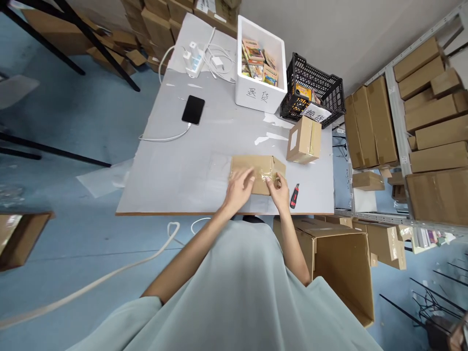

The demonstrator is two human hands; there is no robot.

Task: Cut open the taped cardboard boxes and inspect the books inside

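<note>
Both hands rest on a flat taped cardboard box (258,173) lying at the near edge of the worktop (190,165). The left hand (239,189) lies spread, fingers wide, on the box's top. The right hand (280,191) pinches at the clear tape with fingers narrowed. Just right of that hand lies a red utility knife (294,195); beyond it stands a smaller sealed carton (304,139).

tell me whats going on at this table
A person has both hands on a taped cardboard box at the near edge of the white table. The left hand lies flat on it; the right hand fingers the tape. A red utility knife lies just right, a second small box behind.
</note>
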